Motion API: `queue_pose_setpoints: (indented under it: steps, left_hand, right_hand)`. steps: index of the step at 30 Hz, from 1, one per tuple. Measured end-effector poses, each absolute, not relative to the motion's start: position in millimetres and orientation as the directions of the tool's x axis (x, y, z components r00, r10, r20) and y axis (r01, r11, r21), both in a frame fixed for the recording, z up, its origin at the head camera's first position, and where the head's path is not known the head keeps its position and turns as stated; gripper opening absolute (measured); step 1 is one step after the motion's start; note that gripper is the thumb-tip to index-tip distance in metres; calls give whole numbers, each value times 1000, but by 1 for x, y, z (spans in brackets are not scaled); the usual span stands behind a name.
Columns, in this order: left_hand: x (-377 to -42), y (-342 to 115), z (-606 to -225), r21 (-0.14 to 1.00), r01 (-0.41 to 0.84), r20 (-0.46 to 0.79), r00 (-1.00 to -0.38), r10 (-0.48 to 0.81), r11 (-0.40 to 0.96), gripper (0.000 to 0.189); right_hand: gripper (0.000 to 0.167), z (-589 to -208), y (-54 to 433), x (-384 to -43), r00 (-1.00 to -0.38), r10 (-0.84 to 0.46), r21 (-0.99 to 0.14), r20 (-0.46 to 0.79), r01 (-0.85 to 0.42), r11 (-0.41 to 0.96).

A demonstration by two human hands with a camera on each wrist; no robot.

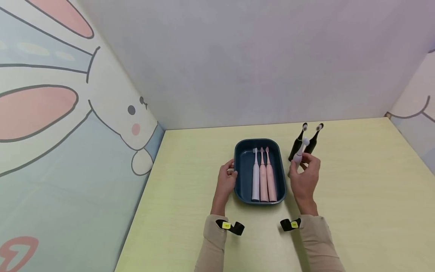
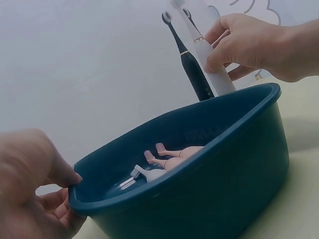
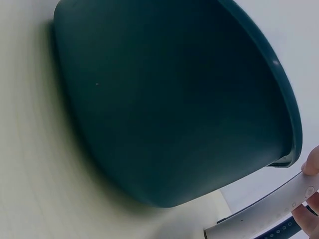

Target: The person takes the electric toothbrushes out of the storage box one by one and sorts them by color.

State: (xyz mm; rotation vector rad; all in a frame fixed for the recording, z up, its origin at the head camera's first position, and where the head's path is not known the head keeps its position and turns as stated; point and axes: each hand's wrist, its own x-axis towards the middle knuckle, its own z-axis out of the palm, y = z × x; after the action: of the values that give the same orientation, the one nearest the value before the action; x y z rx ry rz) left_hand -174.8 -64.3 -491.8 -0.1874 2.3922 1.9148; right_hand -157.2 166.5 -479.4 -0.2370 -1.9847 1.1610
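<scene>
- Toward the worktop's far edge [image 1: 360, 132], right hand [image 1: 306, 176] pinches raised white toothbrush [image 1: 298, 156]; bumping could topple black toothbrushes [image 1: 295, 148].
- Left hand [image 1: 225, 180] pinches tray [image 1: 243, 177]; pulling may tilt it.

The space above the dark teal basin [image 1: 257, 140] is open; within it, a wider bare strip lies left of the three electric toothbrushes [image 1: 263, 182], a narrower one right. The left hand [image 1: 226, 180] on the rim obstructs the left approach. At right, the right hand [image 1: 306, 179], its white electric toothbrush [image 1: 298, 155] and, just beyond, two standing black electric toothbrushes [image 1: 296, 147] block passage. Open tabletop [image 1: 367, 170] extends farther left and right, bounded by the far wall [image 1: 258, 71] and side walls [image 1: 85, 181].
</scene>
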Motion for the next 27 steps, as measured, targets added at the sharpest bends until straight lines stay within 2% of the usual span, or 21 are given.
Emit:
queue_pose_setpoints:
  steps: [19,27]
  left_hand:
    - [-176,-65,-493,962,-141,-131,-990,-59,232,47]
    - [-174,-64,-490,964,-144,-135,-989,-55,225,47]
  right_hand:
    - [35,-483,163,-152,-656,504,-783,562,-226,580]
    - [41,-481,164,-150,-662,503,-793,555,-239,561]
